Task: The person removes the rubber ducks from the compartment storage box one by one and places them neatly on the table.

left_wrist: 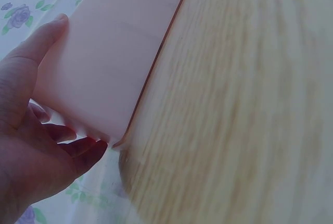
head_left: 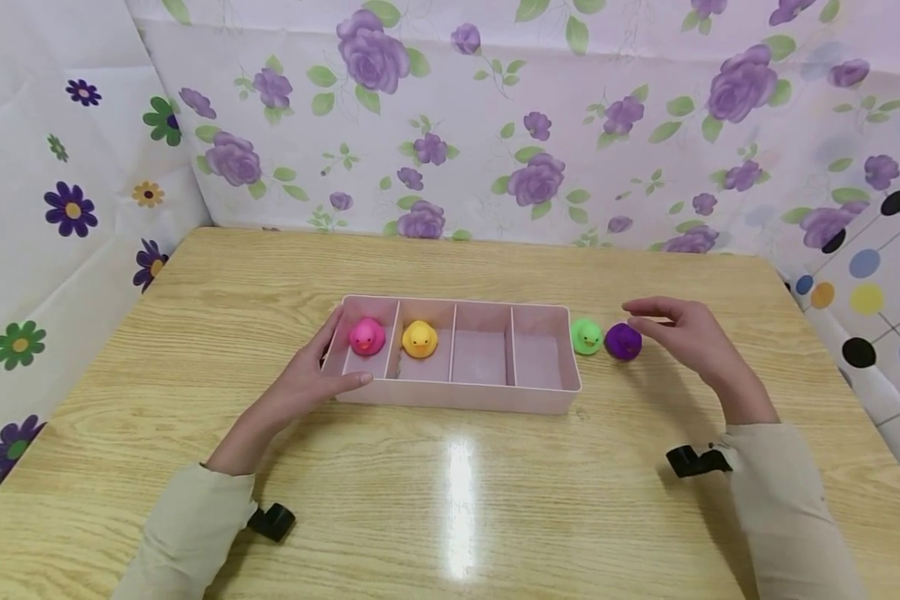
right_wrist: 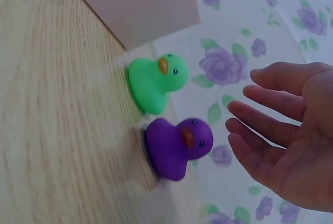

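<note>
A pink divided box (head_left: 457,395) lies lengthwise on the table, with a pink rubber duck (head_left: 367,337) in its leftmost compartment and a yellow rubber duck (head_left: 420,340) in the one beside it. My left hand (head_left: 305,379) grips the box's left end, thumb along the front wall and fingers around the end wall. Just off the box's right end sits a green rubber duck (head_left: 587,337), and right of it a purple rubber duck (right_wrist: 174,148). My right hand (head_left: 686,333) hovers above and right of the purple duck, fingers loosely bent, holding nothing.
The wooden table (head_left: 390,492) reaches back to a wall covered in flowered cloth (head_left: 480,108). Patterned sheets also hang at the left (head_left: 37,275) and right sides. Black wrist-camera mounts (head_left: 272,522) show at both cuffs.
</note>
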`<action>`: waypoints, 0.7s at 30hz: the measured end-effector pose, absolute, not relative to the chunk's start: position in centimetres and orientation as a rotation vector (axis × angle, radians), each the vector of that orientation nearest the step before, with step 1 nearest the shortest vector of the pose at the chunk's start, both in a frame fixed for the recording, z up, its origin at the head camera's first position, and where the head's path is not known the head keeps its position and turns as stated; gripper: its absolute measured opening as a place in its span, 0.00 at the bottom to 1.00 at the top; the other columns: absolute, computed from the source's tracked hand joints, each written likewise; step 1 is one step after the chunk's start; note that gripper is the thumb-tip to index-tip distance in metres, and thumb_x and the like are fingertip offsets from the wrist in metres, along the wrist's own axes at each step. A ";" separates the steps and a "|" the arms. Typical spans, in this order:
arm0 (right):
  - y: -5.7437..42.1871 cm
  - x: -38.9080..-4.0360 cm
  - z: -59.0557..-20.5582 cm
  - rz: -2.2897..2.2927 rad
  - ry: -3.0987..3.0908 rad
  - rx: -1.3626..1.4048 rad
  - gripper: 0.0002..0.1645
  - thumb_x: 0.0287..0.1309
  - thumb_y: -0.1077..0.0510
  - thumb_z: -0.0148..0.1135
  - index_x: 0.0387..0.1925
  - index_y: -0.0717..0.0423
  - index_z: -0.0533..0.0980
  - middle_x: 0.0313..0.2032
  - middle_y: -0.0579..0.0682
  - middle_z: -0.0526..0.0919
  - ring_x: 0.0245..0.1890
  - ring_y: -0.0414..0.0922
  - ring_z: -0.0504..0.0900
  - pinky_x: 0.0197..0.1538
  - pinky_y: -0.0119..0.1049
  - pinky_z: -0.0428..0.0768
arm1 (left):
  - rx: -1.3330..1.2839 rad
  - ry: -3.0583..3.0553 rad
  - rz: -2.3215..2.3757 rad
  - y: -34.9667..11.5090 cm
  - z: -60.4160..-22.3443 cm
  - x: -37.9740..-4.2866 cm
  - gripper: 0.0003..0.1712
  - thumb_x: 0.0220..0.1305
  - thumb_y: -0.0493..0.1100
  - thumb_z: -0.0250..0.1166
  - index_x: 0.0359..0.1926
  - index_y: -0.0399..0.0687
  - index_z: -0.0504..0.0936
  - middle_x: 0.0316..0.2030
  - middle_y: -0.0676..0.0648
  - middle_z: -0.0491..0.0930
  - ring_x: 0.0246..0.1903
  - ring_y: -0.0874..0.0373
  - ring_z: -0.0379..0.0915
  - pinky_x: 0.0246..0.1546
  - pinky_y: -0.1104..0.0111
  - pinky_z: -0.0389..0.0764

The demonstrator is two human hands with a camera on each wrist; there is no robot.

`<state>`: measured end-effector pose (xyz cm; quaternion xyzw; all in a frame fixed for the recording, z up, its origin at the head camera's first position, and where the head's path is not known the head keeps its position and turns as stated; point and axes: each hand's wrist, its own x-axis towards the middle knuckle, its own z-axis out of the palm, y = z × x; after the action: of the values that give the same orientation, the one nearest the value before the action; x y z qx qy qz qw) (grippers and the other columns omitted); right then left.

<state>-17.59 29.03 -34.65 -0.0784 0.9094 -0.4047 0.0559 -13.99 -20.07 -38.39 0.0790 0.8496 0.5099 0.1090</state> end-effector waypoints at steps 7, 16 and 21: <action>26.8 -16.8 -33.5 -1.218 2.797 -0.285 0.27 0.68 0.48 0.56 0.59 0.64 0.74 0.57 0.62 0.76 0.55 0.58 0.76 0.55 0.52 0.73 | 0.227 2.495 1.499 -20.1 -38.4 -13.9 0.62 0.56 0.51 0.72 0.77 0.58 0.35 0.75 0.42 0.41 0.72 0.43 0.39 0.65 0.43 0.50; 23.6 -16.6 -32.5 -1.212 2.767 -0.323 0.27 0.68 0.49 0.56 0.59 0.64 0.74 0.56 0.63 0.77 0.54 0.56 0.76 0.55 0.52 0.73 | 0.219 2.501 1.487 -20.1 -38.4 -14.0 0.62 0.57 0.51 0.72 0.77 0.60 0.35 0.75 0.42 0.41 0.72 0.43 0.38 0.65 0.42 0.50; 22.2 -16.8 -32.3 -1.239 2.728 -0.360 0.25 0.68 0.50 0.57 0.60 0.62 0.74 0.55 0.59 0.78 0.46 0.54 0.80 0.46 0.45 0.78 | 0.219 2.501 1.486 -20.1 -38.4 -14.0 0.62 0.56 0.51 0.72 0.77 0.60 0.35 0.75 0.42 0.41 0.72 0.43 0.38 0.65 0.42 0.50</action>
<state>-16.83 22.16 -32.31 -0.1190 0.9022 -0.4099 0.0619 -13.99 -20.11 -38.44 0.0745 0.8519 0.5062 0.1118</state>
